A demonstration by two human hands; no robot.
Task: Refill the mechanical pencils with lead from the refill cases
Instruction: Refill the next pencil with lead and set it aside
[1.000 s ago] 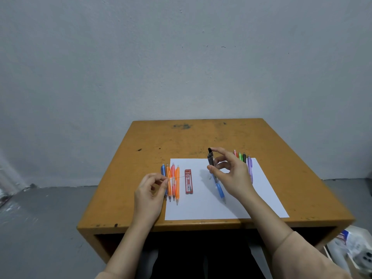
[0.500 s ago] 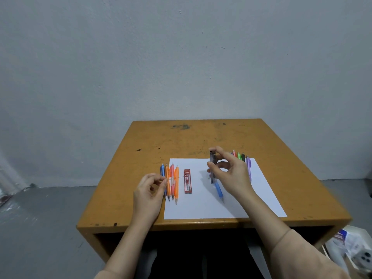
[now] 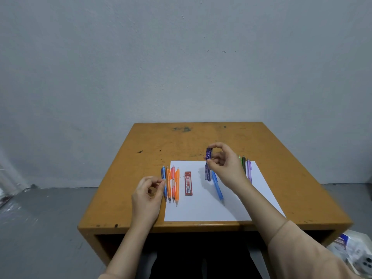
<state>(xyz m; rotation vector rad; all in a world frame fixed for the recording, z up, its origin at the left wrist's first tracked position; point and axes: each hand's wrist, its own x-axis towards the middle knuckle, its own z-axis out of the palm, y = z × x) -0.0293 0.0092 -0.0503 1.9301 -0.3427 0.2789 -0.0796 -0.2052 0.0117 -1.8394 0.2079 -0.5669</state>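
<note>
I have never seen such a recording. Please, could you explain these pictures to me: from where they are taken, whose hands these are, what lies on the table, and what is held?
There is no machine here: a person works with two bare hands. All pictures come from one camera worn on the person's head, looking forward and down.

The left hand pinches a thin dark stick, most likely a pencil lead. The right hand holds a dark purple plastic refill case upright, by its top.

A white paper sheet lies on an orange-brown wooden table. On the sheet lie a flat red refill case and a single light blue mechanical pencil. At its left edge lies a row of blue, orange and pink pencils; at the far right lie green, dark and purple pencils.
</note>
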